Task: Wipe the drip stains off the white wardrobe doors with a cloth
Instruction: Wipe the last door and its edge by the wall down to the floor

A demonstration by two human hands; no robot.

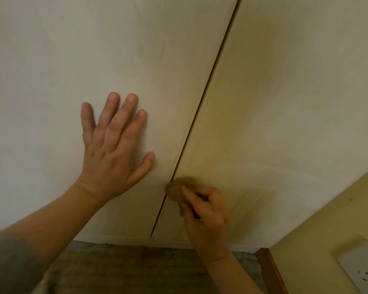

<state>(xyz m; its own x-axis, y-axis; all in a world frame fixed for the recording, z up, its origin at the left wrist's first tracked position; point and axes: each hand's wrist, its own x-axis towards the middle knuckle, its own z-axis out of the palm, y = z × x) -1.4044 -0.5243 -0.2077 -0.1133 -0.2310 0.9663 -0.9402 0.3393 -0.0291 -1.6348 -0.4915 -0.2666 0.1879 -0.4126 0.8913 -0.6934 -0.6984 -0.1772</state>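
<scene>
Left hand (113, 149) lies flat, fingers spread, on the smooth white left door (51, 81); right hand (206, 211) grips a bunched brown cloth (174, 189) at the door gap (200, 98).

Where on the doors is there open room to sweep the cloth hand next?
Free: the right door above the right hand, between the door gap and the side wall; also the left door above the left hand. Crowded: low by the gap, where cloth and both hands sit close.
</scene>
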